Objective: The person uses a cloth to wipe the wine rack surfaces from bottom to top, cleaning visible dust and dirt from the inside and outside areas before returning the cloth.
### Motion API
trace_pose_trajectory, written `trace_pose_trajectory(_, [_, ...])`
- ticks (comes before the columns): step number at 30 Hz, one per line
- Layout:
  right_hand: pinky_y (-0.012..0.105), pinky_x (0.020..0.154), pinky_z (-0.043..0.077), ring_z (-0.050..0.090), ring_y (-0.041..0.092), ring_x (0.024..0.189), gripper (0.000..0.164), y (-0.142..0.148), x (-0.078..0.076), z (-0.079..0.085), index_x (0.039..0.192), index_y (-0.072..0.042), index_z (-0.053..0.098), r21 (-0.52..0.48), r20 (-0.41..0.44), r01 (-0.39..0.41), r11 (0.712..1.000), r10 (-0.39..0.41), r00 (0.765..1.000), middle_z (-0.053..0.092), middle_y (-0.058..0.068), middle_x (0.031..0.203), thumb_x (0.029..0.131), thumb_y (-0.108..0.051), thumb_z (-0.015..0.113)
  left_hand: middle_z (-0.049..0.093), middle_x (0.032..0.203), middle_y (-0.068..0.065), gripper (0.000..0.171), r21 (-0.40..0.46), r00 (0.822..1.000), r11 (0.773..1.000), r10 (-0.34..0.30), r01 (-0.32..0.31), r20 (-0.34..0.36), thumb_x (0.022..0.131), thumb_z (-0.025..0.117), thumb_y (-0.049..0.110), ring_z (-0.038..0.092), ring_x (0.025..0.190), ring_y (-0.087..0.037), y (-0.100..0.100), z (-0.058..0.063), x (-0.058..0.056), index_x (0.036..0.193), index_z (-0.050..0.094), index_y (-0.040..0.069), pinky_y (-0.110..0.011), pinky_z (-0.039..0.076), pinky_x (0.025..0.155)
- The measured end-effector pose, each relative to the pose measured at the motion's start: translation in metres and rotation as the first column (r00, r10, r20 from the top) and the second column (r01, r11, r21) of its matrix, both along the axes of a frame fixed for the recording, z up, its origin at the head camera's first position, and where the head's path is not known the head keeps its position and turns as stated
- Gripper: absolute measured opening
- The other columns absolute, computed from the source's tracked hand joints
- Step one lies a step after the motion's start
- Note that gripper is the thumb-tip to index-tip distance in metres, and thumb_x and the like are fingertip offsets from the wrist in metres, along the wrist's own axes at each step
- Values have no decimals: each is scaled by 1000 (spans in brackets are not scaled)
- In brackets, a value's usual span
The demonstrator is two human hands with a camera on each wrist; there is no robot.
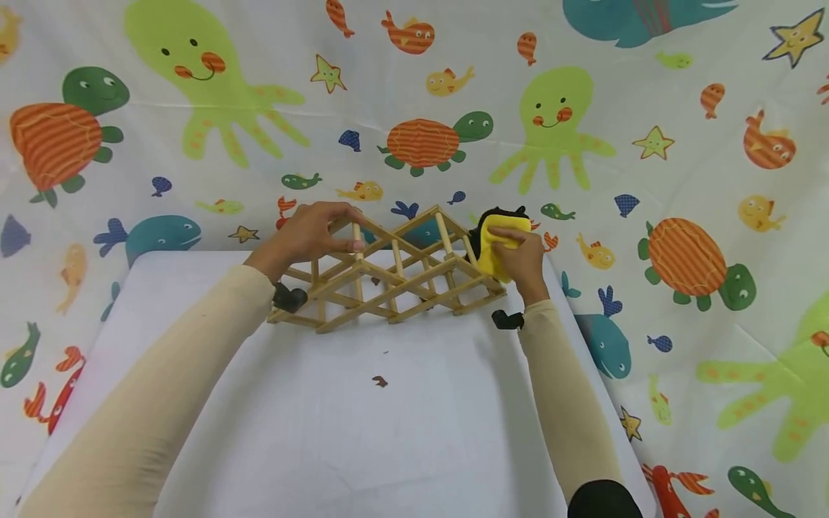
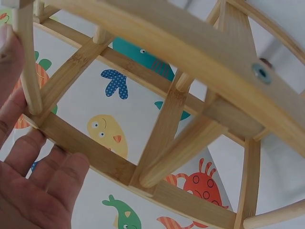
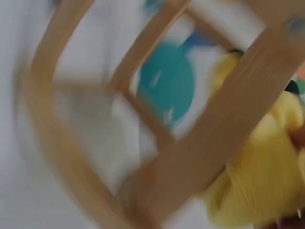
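A lattice-like wooden rack [image 1: 372,291] of crossed slats and round dowels stands at the far side of the white table. My left hand [image 1: 320,234] grips its upper left end. In the left wrist view, the fingers [image 2: 28,148] lie along a slat beside an upright dowel [image 2: 27,67]. A yellow cloth with black on its other side [image 1: 497,241] is in my right hand [image 1: 521,259], bunched under the fingers against the rack's right end. The right wrist view is blurred; there the yellow cloth [image 3: 262,171] shows behind a broad slat [image 3: 224,114].
Small brown scraps [image 1: 380,381] lie on the white table [image 1: 388,446] in front of the rack. Right behind the table hangs a curtain [image 1: 363,93] printed with sea animals, which also runs down the right side.
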State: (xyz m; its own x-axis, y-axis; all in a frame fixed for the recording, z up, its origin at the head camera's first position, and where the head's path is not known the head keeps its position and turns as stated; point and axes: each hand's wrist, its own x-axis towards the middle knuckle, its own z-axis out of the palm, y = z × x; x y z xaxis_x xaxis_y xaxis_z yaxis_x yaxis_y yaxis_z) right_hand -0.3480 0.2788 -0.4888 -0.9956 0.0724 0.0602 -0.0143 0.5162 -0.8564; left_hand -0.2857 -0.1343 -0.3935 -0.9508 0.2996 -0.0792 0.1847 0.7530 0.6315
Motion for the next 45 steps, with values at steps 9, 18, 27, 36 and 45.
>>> trace_pose_trajectory(9, [46, 85, 59, 68, 34, 112, 28, -7, 5, 0, 115, -23, 85, 287, -38, -15, 958, 27, 999, 76, 14, 129, 94, -11, 73, 55, 160, -8, 48, 10, 1000, 1000, 7, -7, 9, 94, 84, 35, 48, 143, -36, 0, -1, 1, 138, 68, 24, -66, 39, 119])
trace_pose_trajectory(18, [24, 93, 58, 64, 22, 114, 23, -18, 20, 26, 113, -7, 84, -353, -211, -231, 907, 163, 964, 72, 6, 123, 91, -1, 81, 56, 159, -8, 48, 0, 1000, 1000, -5, 5, -10, 94, 83, 36, 49, 142, -36, 0, -1, 1, 138, 68, 24, -67, 39, 119])
trace_pose_trajectory(27, [15, 69, 55, 63, 0, 77, 28, -32, 11, 26, 124, -6, 79, -306, -47, -408, 860, 414, 909, 74, 8, 137, 97, -5, 77, 56, 160, -7, 48, 14, 1000, 1000, -2, 2, 3, 94, 83, 37, 49, 143, -36, 1, -1, 0, 137, 68, 24, -66, 39, 119])
trace_pose_trajectory(36, [27, 87, 60, 72, 25, 115, 23, -43, -5, 44, 118, -6, 81, 46, 159, -516, 855, 504, 849, 78, 15, 126, 96, -6, 77, 56, 159, -7, 51, 3, 1000, 1000, 10, -10, 3, 93, 83, 43, 48, 146, -37, -3, 0, 3, 138, 68, 25, -67, 38, 120])
trace_pose_trajectory(45, [25, 60, 45, 57, 14, 75, 26, -58, -17, 49, 110, -7, 84, 84, 311, -707, 702, 656, 688, 82, 16, 108, 91, 8, 74, 57, 159, -8, 50, 11, 1000, 1000, 5, -5, 5, 93, 83, 41, 49, 146, -37, 4, 0, 4, 138, 68, 23, -66, 38, 120])
